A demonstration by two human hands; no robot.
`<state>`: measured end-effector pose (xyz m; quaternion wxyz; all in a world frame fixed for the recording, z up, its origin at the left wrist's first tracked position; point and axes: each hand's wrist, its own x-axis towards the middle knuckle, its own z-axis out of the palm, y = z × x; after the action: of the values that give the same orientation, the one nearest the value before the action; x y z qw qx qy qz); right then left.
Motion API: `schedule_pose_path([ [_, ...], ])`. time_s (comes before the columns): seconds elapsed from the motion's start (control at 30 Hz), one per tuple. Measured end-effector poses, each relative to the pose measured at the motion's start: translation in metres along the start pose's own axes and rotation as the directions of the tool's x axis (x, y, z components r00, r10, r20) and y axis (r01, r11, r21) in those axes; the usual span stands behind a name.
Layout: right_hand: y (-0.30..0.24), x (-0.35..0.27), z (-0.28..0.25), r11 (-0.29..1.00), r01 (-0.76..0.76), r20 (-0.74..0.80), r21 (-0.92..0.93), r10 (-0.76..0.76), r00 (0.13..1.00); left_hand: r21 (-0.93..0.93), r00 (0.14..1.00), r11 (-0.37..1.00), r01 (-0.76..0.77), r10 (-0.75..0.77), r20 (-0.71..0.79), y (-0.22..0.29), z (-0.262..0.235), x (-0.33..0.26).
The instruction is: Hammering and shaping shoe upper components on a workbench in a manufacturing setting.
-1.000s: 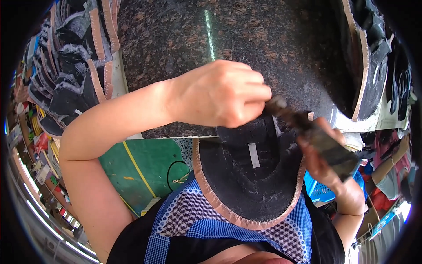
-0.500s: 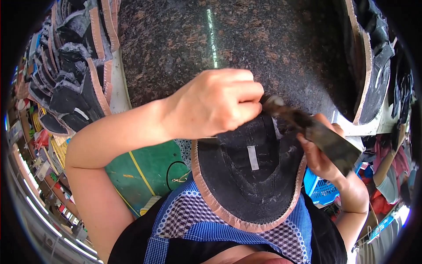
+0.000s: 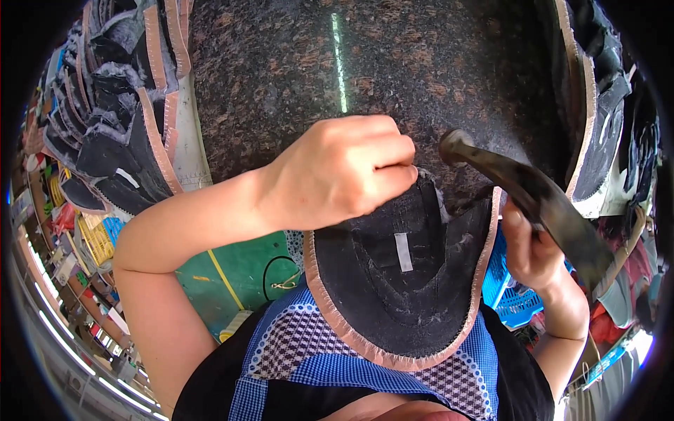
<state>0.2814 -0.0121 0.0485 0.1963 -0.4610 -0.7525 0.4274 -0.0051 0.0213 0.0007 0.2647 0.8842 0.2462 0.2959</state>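
Observation:
A black shoe upper with a pinkish stitched border and a small white label lies in front of me. Its far end rests on a dark speckled stone slab, and its rounded near end hangs over my lap. My left hand is closed, its fingertips pinching the upper's far edge; the pinched spot is partly hidden. My right hand grips a dark hammer at the right. The hammer's round face is raised just right of the left fingertips, apart from the upper, and its broad tail end is blurred.
Stacks of similar black uppers stand at the left and at the right of the slab. Below my left forearm is a green surface with a black cord loop. A blue plastic basket sits under my right hand.
The right hand and hammer have moved away to the right, so a gap now separates the hammer face from the left fingers. The left hand stays nearly in place on the upper.

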Motion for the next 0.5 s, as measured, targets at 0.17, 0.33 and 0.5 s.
schedule_pose_path([
  [0.17, -0.004, 0.013, -0.008, 0.987, -0.139, 0.171, -0.077, 0.151, 0.974, 0.246, 0.997, 0.969, -0.033, 0.015, 0.076, 0.027, 0.005, 0.003],
  [0.33, -0.001, 0.014, -0.001, 0.923, 0.22, 0.252, -0.315, -0.142, 0.957, 0.134, 0.985, 0.98, 0.149, -0.16, 0.072, 0.014, -0.006, -0.001],
  [0.5, -0.007, 0.023, -0.007, 0.726, 0.351, 0.253, -0.591, -0.245, 0.936, 0.045, 0.987, 0.986, 0.16, -0.159, -0.033, 0.02, 0.004, -0.01],
])
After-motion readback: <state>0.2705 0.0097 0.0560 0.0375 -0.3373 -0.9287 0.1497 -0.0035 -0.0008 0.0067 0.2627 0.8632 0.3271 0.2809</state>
